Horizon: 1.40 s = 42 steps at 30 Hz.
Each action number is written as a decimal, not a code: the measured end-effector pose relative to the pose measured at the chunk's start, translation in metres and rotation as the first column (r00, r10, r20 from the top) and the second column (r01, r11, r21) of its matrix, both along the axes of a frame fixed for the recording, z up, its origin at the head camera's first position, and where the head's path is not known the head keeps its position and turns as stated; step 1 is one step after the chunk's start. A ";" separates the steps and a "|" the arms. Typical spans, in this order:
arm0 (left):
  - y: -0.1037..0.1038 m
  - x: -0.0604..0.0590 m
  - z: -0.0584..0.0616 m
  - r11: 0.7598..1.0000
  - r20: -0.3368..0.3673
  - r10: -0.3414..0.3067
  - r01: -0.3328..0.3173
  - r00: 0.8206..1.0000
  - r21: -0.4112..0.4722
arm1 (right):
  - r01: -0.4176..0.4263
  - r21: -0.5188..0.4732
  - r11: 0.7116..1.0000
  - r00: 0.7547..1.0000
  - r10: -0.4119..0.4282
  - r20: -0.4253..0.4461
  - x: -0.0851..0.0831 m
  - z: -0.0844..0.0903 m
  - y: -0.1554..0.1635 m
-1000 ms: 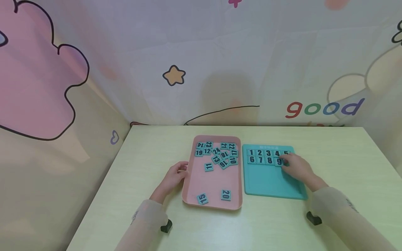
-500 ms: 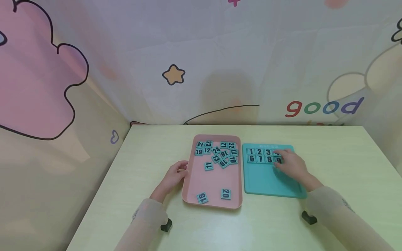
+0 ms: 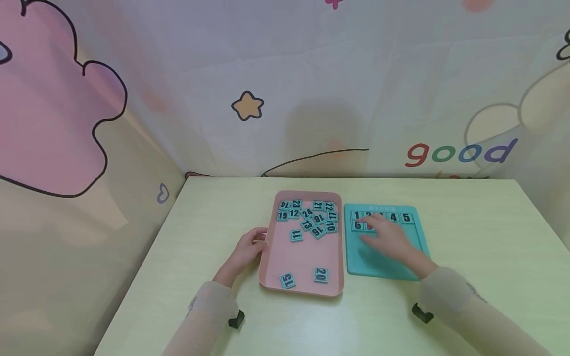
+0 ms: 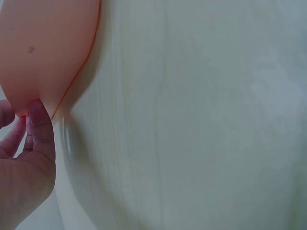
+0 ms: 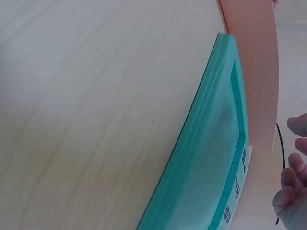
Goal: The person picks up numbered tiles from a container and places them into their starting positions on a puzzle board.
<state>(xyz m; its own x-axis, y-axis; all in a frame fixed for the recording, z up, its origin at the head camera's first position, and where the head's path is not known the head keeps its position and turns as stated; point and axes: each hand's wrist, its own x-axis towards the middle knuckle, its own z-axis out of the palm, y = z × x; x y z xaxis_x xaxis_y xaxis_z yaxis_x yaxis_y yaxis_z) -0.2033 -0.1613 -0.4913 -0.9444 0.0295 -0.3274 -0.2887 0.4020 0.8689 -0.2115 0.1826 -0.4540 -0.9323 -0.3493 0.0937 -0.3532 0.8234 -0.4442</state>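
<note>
Head view: the right hand (image 3: 386,238), right of centre, reaches over the teal board (image 3: 369,267), its fingers parted and holding nothing; contact with the board cannot be told. Around it, numbered tiles (image 3: 406,217) line the board's upper part; more lie loose in the pink tray (image 3: 303,254) at lower centre. The tiles look light, stiff and smooth, likely to slide, and easiest pinched by opposite edges. Left of the tray, the left hand (image 3: 245,251) pinches its edge, thumb against the outer wall, a grip clear only in the left wrist view. Only the head view shows the loose tiles; the right wrist view adds the board's thick side.
</note>
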 end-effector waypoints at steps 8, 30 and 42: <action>0.000 0.000 -0.001 1.000 -0.017 0.004 -0.004 1.000 -0.001 | -0.055 -0.019 0.998 0.998 0.055 0.015 0.001 0.000 -0.031; -0.002 0.001 -0.001 1.000 0.000 0.008 -0.008 1.000 0.010 | 0.035 0.117 0.993 0.996 -0.044 0.079 -0.024 -0.012 -0.074; -0.002 0.000 -0.002 1.000 -0.006 0.002 -0.001 1.000 0.010 | 0.073 0.176 0.982 0.989 -0.094 0.115 -0.034 -0.020 -0.082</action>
<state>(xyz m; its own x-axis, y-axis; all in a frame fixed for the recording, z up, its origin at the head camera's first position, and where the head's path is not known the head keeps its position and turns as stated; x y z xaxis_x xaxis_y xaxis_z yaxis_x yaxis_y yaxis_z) -0.2028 -0.1631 -0.4931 -0.9466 0.0313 -0.3210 -0.2836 0.3929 0.8747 -0.2455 0.1005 -0.4739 -0.9595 -0.2708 -0.0774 -0.2317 0.9151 -0.3300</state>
